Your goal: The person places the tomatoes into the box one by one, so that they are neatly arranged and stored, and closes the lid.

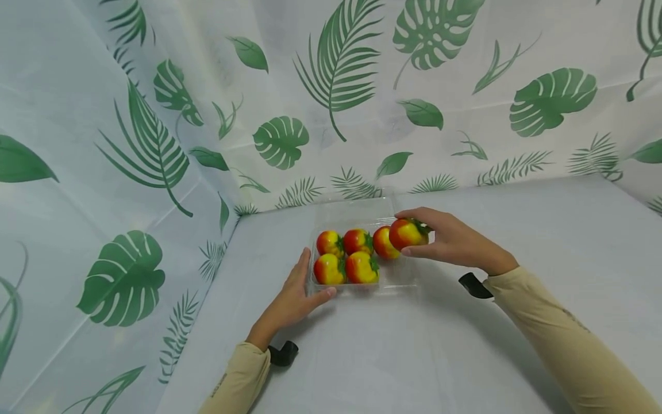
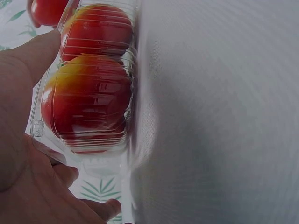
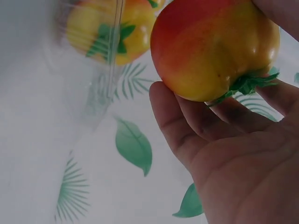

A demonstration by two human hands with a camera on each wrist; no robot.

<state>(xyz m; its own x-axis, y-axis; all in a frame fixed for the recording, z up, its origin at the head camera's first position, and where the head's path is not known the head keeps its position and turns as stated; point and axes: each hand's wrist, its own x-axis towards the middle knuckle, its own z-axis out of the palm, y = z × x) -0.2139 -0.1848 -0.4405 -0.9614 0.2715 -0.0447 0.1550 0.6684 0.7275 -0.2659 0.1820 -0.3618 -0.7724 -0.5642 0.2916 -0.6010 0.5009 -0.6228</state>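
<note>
A clear plastic clamshell box (image 1: pixel 398 280) lies on the table with several glossy red-and-yellow persimmons (image 1: pixel 362 268) in two rows inside it. Its hinged lid (image 1: pixel 357 209) is laid back toward the wall. The right hand (image 1: pixel 455 238) holds another persimmon (image 3: pixel 215 51) between thumb and fingers over the box's back right part, its green leafy calyx turned toward the palm. In the head view it overlaps a persimmon (image 1: pixel 384 244) in the back row. The left hand (image 1: pixel 292 296) rests against the box's left end, fingers along that side and thumb (image 2: pixel 39 53) at the front rim.
A white table (image 1: pixel 372 351) stretches around the box. Behind and to the left hangs a white sheet (image 1: pixel 207 46) printed with green leaves, close behind the lid. Black straps (image 1: pixel 474 286) show at both wrists.
</note>
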